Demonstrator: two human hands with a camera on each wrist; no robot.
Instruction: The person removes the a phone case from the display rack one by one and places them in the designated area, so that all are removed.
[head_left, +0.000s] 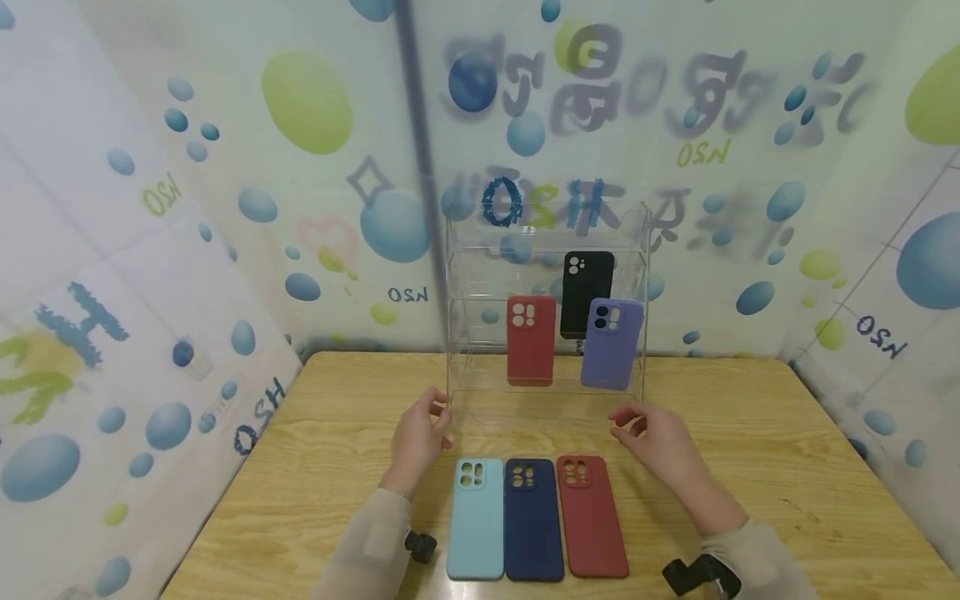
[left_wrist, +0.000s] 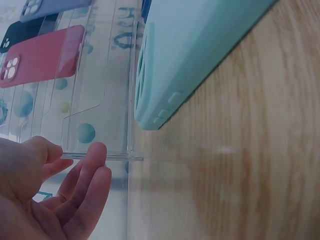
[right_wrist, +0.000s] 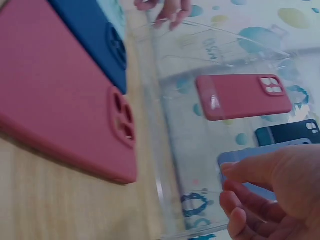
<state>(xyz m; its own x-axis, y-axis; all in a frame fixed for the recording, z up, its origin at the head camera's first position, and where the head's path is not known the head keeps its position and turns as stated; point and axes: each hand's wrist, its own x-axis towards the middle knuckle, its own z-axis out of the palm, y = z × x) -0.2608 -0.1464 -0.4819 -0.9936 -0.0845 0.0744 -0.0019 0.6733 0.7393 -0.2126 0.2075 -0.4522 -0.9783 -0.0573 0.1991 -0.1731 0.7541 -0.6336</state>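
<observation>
A clear display stand (head_left: 480, 404) rises at the back of the table, holding a red phone case (head_left: 531, 342), a purple phone case (head_left: 613, 346) and a black phone case (head_left: 587, 283). My left hand (head_left: 420, 437) is at the stand's lower left corner. In the left wrist view its thumb and fingers pinch the side panel's edge (left_wrist: 117, 157). At the lower right corner is my right hand (head_left: 660, 437), fingers loosely bent and holding nothing; in the right wrist view its thumb (right_wrist: 250, 167) overlaps the purple case.
In front of the stand a light blue phone case (head_left: 476, 525), a dark blue one (head_left: 534, 525) and another red one (head_left: 594, 525) lie side by side on the wooden table (head_left: 787, 475). Behind is a patterned curtain (head_left: 322, 217) with blue and green spots.
</observation>
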